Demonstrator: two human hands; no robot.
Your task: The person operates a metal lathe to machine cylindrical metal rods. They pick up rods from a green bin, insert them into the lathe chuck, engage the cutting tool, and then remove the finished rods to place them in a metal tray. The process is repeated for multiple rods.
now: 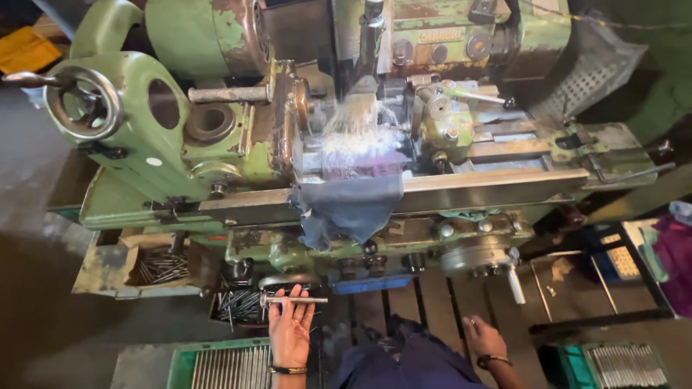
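Observation:
My left hand (290,333) is raised in front of the green lathe (166,108), its fingertips around a thin metal rod (294,300) held level. The rod hangs just above a dark tray of loose rods (238,306). My right hand (483,336) hangs lower right with fingers loosely curled and nothing in it; a bangle sits on its wrist. Cutting fluid sprays over the work area (360,126), and a blue-grey cloth (349,205) is draped over the lathe's rail.
A handwheel (83,101) sticks out at the lathe's left end. A beige tray with rods (155,266) sits below the bed. Green crates of stacked rods stand at bottom left (223,367) and bottom right (620,364). A lever handle (513,282) projects downward.

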